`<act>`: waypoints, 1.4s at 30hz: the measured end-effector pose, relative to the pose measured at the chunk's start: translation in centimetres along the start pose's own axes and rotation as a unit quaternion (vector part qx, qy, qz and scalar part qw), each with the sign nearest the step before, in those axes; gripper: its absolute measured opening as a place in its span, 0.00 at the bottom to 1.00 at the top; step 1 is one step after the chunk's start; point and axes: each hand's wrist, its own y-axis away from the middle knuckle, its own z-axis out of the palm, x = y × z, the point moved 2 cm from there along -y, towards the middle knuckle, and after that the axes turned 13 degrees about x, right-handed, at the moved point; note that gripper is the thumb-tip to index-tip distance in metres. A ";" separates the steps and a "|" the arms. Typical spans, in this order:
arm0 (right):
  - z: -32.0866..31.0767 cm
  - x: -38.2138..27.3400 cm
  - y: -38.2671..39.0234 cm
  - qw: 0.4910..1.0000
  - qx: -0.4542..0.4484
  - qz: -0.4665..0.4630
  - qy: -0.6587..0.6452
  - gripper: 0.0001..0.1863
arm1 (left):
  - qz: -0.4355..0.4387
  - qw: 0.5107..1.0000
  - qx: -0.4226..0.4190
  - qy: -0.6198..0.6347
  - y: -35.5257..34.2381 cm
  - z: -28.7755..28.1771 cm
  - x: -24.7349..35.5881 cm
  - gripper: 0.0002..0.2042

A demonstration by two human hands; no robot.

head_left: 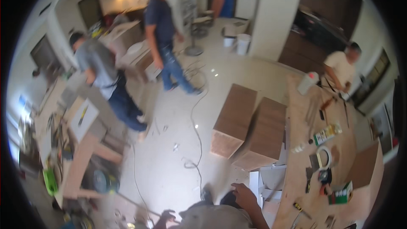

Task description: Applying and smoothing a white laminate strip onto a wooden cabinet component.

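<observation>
My left hand [167, 217] hangs low beside my body at the lower edge, with its fingers loosely apart and nothing visible in it. In front of my right thigh, my right hand [243, 195] is slightly curled, fingers apart, and seems to hold nothing. White panels [271, 178] stand on the floor just right of that hand. Beyond them are two brown wooden boxes [234, 116] [265, 131] lying side by side. To the right runs a wooden workbench [296, 186] bearing a yellow-handled tool [298, 206], a roll of white tape [324, 157] and a green-and-white box [341, 195].
A person in grey [99, 65] stands at the cluttered left bench, another walks in a navy shirt [160, 19], and a third sits behind the right bench [340, 68]. A cable [197, 135] snakes over the pale floor. White buckets [243, 44] and a fan [193, 50] stand farther back.
</observation>
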 end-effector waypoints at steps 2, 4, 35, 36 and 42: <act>-0.5 -0.1 0.1 0.998 -0.047 -0.010 0.028 0.15 | 0.002 0.990 0.135 -0.044 1.2 -1.0 -2.0 0.21; 0.9 0.3 -4.1 0.990 -0.076 -0.056 0.101 0.19 | 0.091 0.980 0.165 0.063 -3.1 -0.2 1.7 0.20; 6.6 -9.4 -36.0 0.984 -0.111 -0.122 0.071 0.14 | -0.037 0.885 0.353 -0.302 -8.5 2.7 17.3 0.20; 8.1 -10.0 -36.8 0.983 -0.115 -0.125 0.072 0.14 | 0.004 0.872 0.357 -0.335 -9.3 2.2 17.8 0.19; 16.8 -22.2 -41.9 0.966 -0.178 -0.180 0.055 0.12 | 0.056 0.884 0.404 -0.230 -14.2 -8.5 24.7 0.17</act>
